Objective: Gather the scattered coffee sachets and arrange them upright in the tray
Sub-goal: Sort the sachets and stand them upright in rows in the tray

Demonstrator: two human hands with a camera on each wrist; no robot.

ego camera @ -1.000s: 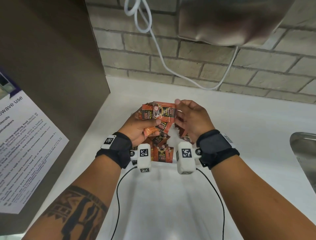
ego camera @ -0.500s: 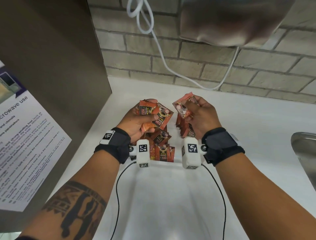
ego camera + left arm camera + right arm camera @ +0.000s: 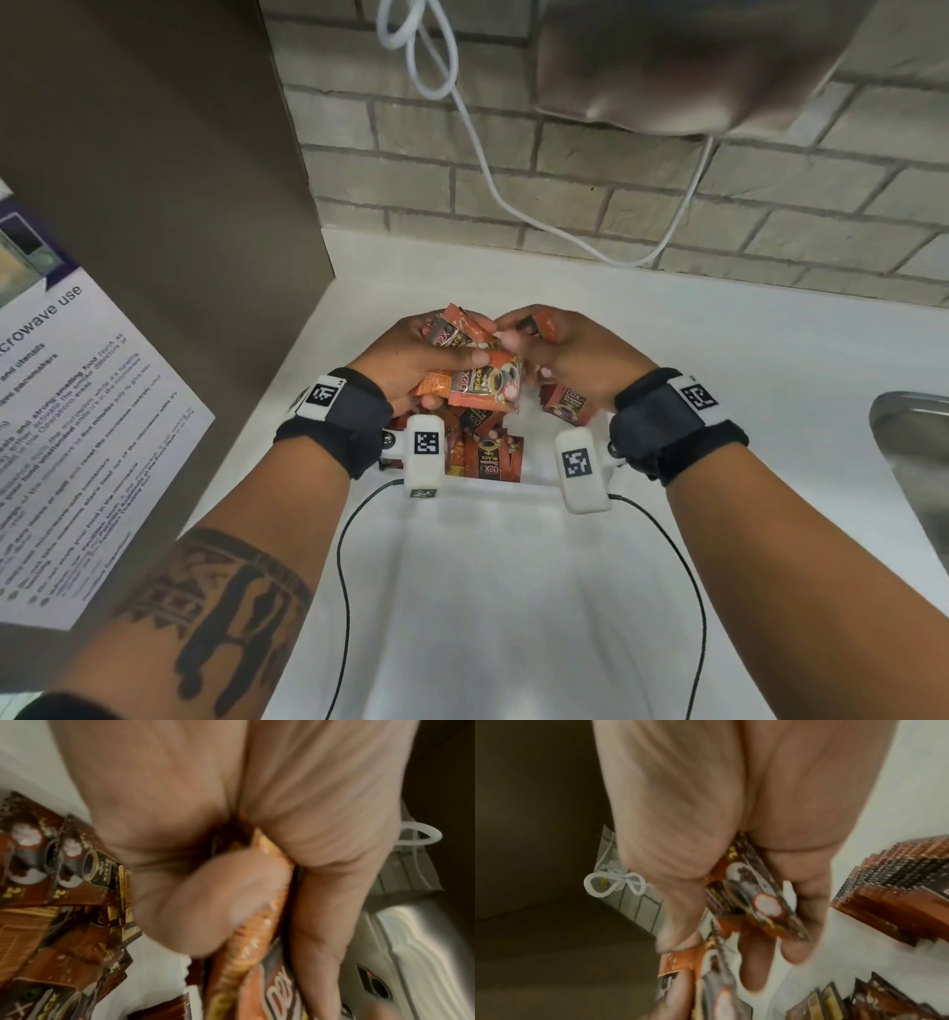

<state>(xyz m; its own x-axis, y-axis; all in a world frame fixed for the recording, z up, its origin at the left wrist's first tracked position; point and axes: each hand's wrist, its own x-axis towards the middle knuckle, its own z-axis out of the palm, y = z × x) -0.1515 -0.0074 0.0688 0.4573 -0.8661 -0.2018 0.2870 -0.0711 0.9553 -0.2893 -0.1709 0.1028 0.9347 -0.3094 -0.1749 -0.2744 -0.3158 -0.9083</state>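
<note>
My left hand [image 3: 411, 354] grips a fanned bundle of orange coffee sachets [image 3: 485, 393] above the white counter [image 3: 719, 360]. The bundle is pinched under the thumb in the left wrist view [image 3: 246, 953]. My right hand [image 3: 575, 354] is curled round another sachet [image 3: 544, 325], its fingertips meeting the left bundle. The right wrist view shows that sachet [image 3: 752, 898] between thumb and fingers. More sachets [image 3: 488, 455] lie in a pile under both hands. A neat row of sachets [image 3: 898, 882] stands on edge at the right. I cannot make out the tray's edges.
A brown cabinet side [image 3: 154, 205] with a notice sheet [image 3: 77, 411] walls off the left. The brick wall [image 3: 616, 205] with a white cable [image 3: 488, 180] stands behind. A steel sink [image 3: 914, 462] is at the right. A white surface [image 3: 488, 591] fills the near foreground.
The hands, apart half a second ago with sachets in each, have come together. The right hand's sachet now meets the left hand's bundle.
</note>
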